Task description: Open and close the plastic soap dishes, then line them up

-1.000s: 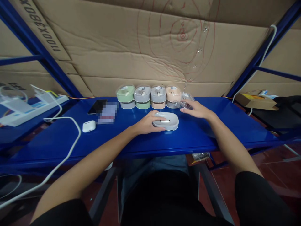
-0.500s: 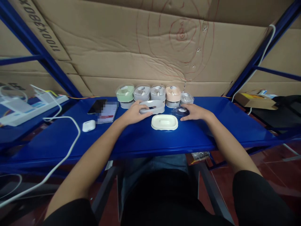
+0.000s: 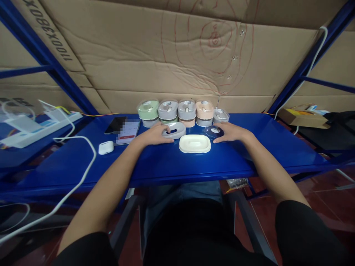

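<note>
My left hand (image 3: 159, 134) grips the left end of a grey soap-dish tray (image 3: 180, 130), its thumb and fingers around the rim. That tray has a slot in its middle and rests low over the blue table, at the foot of the stacked boxes. To its right, nearer me, a cream oval base (image 3: 194, 143) lies on the table. My right hand (image 3: 229, 132) is curled around the right end of a clear lid (image 3: 211, 131) with a round white label, just beyond and right of the base.
Stacked soap boxes (image 3: 186, 109) in green, grey and peach line the back, with a single grey box (image 3: 221, 115) at their right. On the left lie phones (image 3: 129, 132), a white earbud case (image 3: 106, 147), a power strip (image 3: 41, 130) and a white cable (image 3: 89, 166). Cardboard (image 3: 124, 51) stands behind.
My left hand has lifted the grey tray off the cream base, moved it left and lowered it towards the table. My right hand has brought the clear lid down onto the table.
</note>
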Demonstrator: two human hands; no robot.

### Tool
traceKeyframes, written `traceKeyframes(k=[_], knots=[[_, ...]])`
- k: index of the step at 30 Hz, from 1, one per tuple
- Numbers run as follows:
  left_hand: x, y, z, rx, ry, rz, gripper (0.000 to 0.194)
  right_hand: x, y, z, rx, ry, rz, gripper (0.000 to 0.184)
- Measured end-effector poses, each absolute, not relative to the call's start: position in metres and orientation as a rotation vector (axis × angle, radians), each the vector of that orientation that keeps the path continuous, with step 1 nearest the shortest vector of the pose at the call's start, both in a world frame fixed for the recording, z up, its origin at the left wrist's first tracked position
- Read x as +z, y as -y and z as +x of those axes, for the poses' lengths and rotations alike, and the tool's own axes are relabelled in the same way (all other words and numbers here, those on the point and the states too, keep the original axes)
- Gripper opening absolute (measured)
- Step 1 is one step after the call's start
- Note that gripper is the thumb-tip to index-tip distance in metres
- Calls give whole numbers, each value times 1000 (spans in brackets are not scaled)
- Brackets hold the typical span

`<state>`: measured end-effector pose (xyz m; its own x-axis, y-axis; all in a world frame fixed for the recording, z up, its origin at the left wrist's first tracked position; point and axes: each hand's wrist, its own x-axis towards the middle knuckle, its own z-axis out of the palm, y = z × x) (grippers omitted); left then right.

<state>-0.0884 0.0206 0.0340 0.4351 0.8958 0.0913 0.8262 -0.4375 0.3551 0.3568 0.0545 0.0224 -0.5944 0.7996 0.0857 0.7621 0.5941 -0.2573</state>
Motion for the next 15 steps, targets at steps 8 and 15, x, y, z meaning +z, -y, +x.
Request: traceKeyframes(k=[8,15], knots=[[36,-11,-76,678,-1468,2460,55,27,-50,351,320,2625,-1412,107],[33,20,-34,804,-1090,2509,49,30,-47,347,293,2649,-1435,109]])
